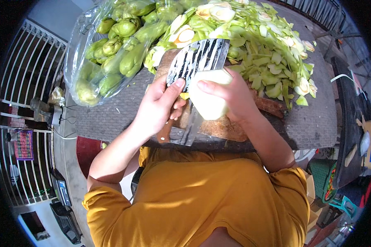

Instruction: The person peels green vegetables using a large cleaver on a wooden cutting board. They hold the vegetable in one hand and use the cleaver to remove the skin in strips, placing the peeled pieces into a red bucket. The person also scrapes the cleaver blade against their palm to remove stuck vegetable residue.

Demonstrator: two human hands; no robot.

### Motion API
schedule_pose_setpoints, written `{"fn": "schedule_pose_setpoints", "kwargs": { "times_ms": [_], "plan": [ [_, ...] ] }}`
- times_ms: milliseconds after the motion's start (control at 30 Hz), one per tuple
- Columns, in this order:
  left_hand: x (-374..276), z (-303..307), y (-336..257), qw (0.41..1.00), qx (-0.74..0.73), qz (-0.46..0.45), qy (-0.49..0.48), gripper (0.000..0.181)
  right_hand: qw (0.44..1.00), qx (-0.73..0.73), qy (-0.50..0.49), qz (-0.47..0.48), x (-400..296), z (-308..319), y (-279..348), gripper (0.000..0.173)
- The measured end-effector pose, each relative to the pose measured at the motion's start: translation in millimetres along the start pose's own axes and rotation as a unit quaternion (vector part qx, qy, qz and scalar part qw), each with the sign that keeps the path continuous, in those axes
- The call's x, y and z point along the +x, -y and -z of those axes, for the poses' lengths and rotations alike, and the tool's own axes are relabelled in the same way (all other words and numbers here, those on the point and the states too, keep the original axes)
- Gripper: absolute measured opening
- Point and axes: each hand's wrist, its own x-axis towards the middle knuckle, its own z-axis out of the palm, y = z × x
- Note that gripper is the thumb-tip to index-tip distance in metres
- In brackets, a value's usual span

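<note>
My left hand point(160, 105) grips a wide metal blade with a striped, ridged-looking face point(201, 57); a bit of yellow shows under the fingers, and its handle is mostly hidden. In my right hand point(235, 95) is a pale, peeled chayote point(210, 95), the thumb across its top. The chayote overlaps the blade's lower right part; contact there cannot be made out. Below both hands lies a wooden cutting board point(225, 128). A second knife with a wooden handle point(164, 132) rests near the board's front left, its blade partly under the chayote.
A clear plastic bag point(72, 71) of unpeeled green chayotes point(131, 61) lies at the back left. Green peelings and cut ends point(266, 61) are heaped behind and right of the board. All rest on a grey textured table point(312, 123). A dark red container point(86, 154) stands below its left edge.
</note>
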Motion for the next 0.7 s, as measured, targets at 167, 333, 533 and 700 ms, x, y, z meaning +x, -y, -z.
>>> {"fn": "schedule_pose_setpoints", "kwargs": {
  "times_ms": [167,333,533,700],
  "plan": [
    [10,-4,7,0.998,-0.046,0.024,-0.020,0.022,0.994,0.093,-0.054,-0.002,10,1,-8,0.033],
    [40,13,3,0.992,-0.093,0.053,-0.065,0.024,0.969,0.155,-0.192,0.003,39,38,-3,0.042],
    [79,56,16,0.996,-0.034,0.063,-0.049,0.020,0.945,0.038,-0.227,0.233,57,108,0,0.025],
    [109,60,37,0.887,0.430,-0.118,-0.117,0.036,0.957,0.109,-0.216,0.161,57,118,2,0.025]
  ]
}}
